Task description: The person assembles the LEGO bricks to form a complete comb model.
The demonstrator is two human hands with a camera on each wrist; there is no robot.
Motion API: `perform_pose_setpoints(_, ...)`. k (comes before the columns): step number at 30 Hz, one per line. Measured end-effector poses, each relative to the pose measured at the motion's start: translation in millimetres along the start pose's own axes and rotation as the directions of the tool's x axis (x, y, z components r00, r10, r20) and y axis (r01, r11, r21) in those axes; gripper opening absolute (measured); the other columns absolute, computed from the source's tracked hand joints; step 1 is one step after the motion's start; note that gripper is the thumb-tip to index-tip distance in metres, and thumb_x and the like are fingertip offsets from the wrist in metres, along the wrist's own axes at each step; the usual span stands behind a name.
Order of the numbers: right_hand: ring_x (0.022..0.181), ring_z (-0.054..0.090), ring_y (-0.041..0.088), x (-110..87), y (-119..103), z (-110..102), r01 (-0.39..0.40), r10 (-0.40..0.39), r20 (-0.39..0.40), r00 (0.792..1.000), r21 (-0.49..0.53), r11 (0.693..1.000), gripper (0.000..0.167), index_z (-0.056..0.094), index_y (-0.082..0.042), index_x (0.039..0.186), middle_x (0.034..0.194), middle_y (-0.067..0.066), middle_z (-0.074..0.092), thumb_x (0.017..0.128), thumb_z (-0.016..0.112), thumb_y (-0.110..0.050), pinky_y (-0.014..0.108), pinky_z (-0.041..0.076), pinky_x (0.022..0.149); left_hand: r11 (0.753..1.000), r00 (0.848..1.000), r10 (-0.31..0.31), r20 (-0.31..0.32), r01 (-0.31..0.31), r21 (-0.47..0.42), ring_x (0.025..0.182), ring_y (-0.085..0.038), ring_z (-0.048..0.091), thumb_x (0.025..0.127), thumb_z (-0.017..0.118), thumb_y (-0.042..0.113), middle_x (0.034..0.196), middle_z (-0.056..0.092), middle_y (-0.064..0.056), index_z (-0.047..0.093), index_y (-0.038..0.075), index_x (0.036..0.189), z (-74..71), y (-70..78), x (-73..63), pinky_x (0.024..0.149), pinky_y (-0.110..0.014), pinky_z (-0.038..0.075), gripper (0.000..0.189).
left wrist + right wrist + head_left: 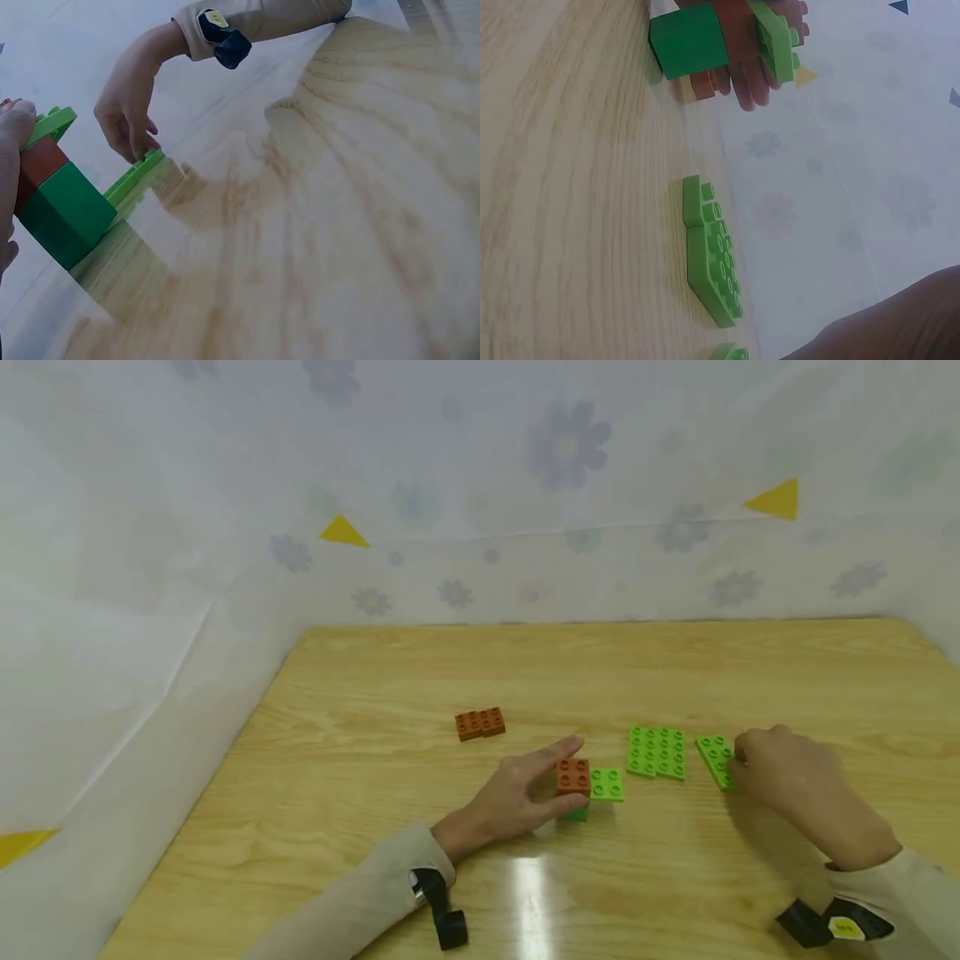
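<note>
My left hand (513, 797) holds a small building-brick stack (573, 777), its thumb on the near side and its fingers behind. From the bottom up, the stack has a dark green brick (71, 214), a reddish-brown brick (740, 30), a lime plate (608, 784) jutting out to the right, and another reddish-brown brick on top. Over on the right, my right hand (798, 789) pinches the far edge of a lime studded plate (716, 758) lying on the table; the fingertips partly hide it. In the left wrist view the right hand (131, 105) reaches down onto this plate.
Two lime plates (656, 752) lie side by side on the wooden table (360, 693), between the stack and the right hand. Farther back to the left sit two reddish-brown bricks (480, 723), side by side. A flower-patterned white sheet (480, 527) rises behind the table.
</note>
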State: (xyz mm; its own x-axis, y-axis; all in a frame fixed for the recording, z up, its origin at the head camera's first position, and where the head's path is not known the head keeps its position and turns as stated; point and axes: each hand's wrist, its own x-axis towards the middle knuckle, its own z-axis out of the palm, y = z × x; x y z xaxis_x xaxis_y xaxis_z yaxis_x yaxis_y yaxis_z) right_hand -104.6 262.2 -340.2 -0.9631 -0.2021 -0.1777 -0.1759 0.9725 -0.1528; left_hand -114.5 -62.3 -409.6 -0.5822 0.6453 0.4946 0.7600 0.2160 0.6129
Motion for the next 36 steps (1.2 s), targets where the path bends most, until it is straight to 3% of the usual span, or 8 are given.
perform_pose_setpoints(6, 0.053, 0.051, 0.02, 2.0, 7.6, -0.2, -0.006, 0.006, -0.005, 1.0, -0.007, 1.0, 0.027, 0.06, 0.013, 0.108, 0.072, 0.015, 0.061, 0.095, 0.056, -0.011, 0.032, 0.039, 0.042, 1.0, 1.0, 0.021, -0.018, -0.021, 0.021, 0.134, -0.022, 0.042, 0.091, 0.068, 0.024, 0.142, 0.045, -0.024, 0.042, -0.003, 0.142, 0.8, -0.1, 0.4, 0.11, -0.03, 0.035, 0.064)
perform_pose_setpoints(10, 0.058, 0.054, 0.02, 4.7, 9.5, -0.8, -0.011, 0.01, 0.033, 0.999, 0.007, 1.0, 0.031, 0.061, 0.009, 0.096, 0.076, 0.014, 0.062, 0.094, 0.062, -0.022, 0.033, 0.042, 0.045, 1.0, 1.0, 0.013, -0.013, -0.012, 0.016, 0.135, -0.022, 0.041, 0.095, 0.062, 0.033, 0.143, 0.044, -0.023, 0.041, -0.001, 0.144, 1.3, -1.0, 2.1, 0.111, -0.029, 0.034, 0.063)
perform_pose_setpoints(13, 0.058, 0.049, 0.018, 6.0, 10.5, 0.2, -0.009, 0.009, 0.036, 0.999, 0.008, 1.0, 0.033, 0.061, 0.005, 0.089, 0.074, 0.009, 0.059, 0.09, 0.068, -0.027, 0.031, 0.038, 0.046, 1.0, 1.0, 0.009, -0.015, -0.009, 0.016, 0.135, -0.022, 0.041, 0.094, 0.064, 0.029, 0.143, 0.044, -0.023, 0.041, -0.001, 0.143, 1.4, -1.2, 2.6, 0.111, -0.03, 0.034, 0.062)
perform_pose_setpoints(17, 0.059, 0.042, 0.018, 7.0, 11.7, 4.5, -0.017, 0.017, 0.021, 1.0, 0.012, 1.0, 0.025, 0.058, 0.001, 0.082, 0.07, 0.006, 0.052, 0.088, 0.07, -0.02, 0.03, 0.032, 0.047, 1.0, 1.0, 0.003, -0.003, -0.003, 0.013, 0.134, -0.021, 0.043, 0.089, 0.069, 0.019, 0.144, 0.045, -0.018, 0.044, -0.001, 0.142, 2.1, -1.5, 2.1, 0.11, -0.029, 0.035, 0.062)
perform_pose_setpoints(22, 0.059, 0.041, 0.019, 7.9, 13.9, 9.1, 0.001, -0.001, -0.017, 1.0, 0.011, 1.0, 0.02, 0.056, -0.001, 0.077, 0.067, 0.004, 0.049, 0.086, 0.071, -0.011, 0.03, 0.033, 0.047, 1.0, 1.0, -0.004, 0.026, 0.004, -0.002, 0.134, -0.019, 0.042, 0.09, 0.068, 0.02, 0.146, 0.044, -0.013, 0.043, 0.001, 0.142, 3.1, -1.4, 1.2, 0.11, -0.029, 0.035, 0.061)
perform_pose_setpoints(28, 0.06, 0.044, 0.019, 12.8, 14.5, 9.3, 0.032, -0.031, -0.049, 0.998, 0.008, 0.999, 0.026, 0.059, 0.011, 0.092, 0.073, 0.009, 0.055, 0.085, 0.071, -0.012, 0.03, 0.034, 0.047, 0.999, 0.999, 0.031, 0.023, -0.031, 0.026, 0.132, -0.018, 0.044, 0.09, 0.069, 0.02, 0.145, 0.046, -0.014, 0.044, -0.001, 0.142, 0.3, -0.9, 1.5, 0.11, -0.027, 0.036, 0.061)
perform_pose_setpoints(32, 0.066, 0.052, 0.022, 15.2, 15.4, 7.6, 0.024, -0.024, -0.036, 0.999, 0.0, 1.0, 0.039, 0.056, 0.017, 0.106, 0.084, 0.022, 0.061, 0.086, 0.07, -0.013, 0.033, 0.04, 0.048, 0.999, 0.999, 0.039, 0.027, -0.04, 0.022, 0.132, -0.018, 0.045, 0.089, 0.069, 0.019, 0.145, 0.046, -0.013, 0.045, 0.0, 0.141, 0.5, -0.6, 0.5, 0.108, -0.026, 0.038, 0.06)
perform_pose_setpoints(36, 0.073, 0.061, 0.032, 16.4, 15.8, 8.2, 0.032, -0.032, -0.043, 0.999, -0.006, 0.999, 0.041, 0.054, 0.018, 0.109, 0.092, 0.029, 0.062, 0.086, 0.07, -0.013, 0.041, 0.048, 0.051, 1.0, 0.999, 0.027, 0.023, -0.028, 0.012, 0.131, -0.018, 0.046, 0.09, 0.069, 0.02, 0.145, 0.047, -0.012, 0.045, 0.0, 0.141, 1.5, 0.6, -1.0, 0.107, -0.027, 0.039, 0.06)
